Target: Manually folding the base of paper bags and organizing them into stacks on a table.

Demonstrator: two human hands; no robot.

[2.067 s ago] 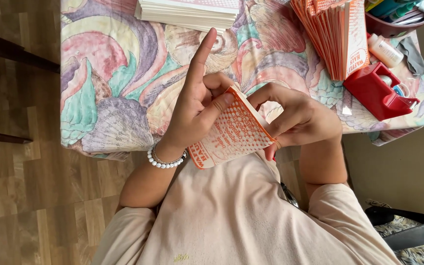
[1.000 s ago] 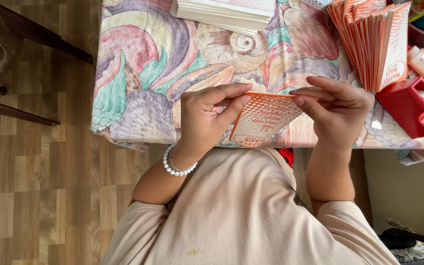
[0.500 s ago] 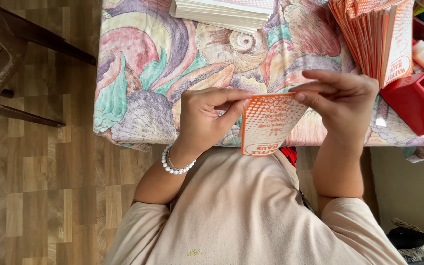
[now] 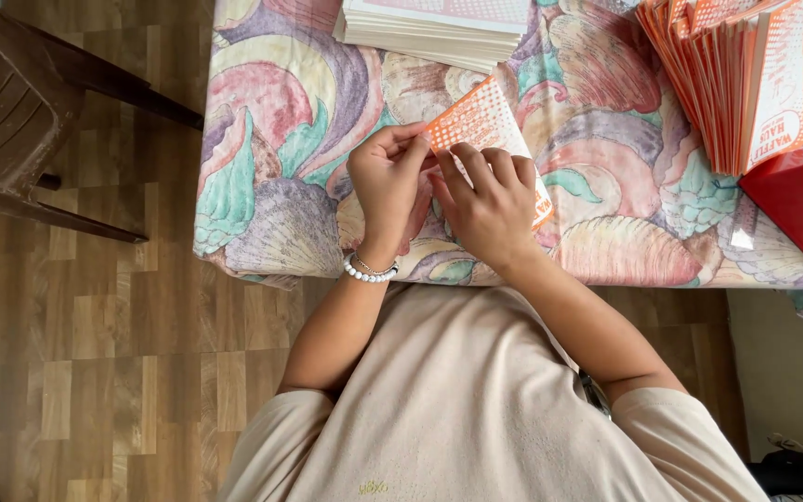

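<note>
Two hands press on one orange and white paper bag [image 4: 480, 121] that lies on the table's shell cloth [image 4: 262, 195]. The left hand [image 4: 385, 186], with a bead bracelet [image 4: 370, 270] at its wrist, pinches the bag's left edge. The right hand [image 4: 490, 206] lies beside it, fingers curled down on the bag. Farther back sit a stack of flat sheets [image 4: 439, 23], a row of standing orange bags [image 4: 731, 79] and a red box [image 4: 796, 200].
</note>
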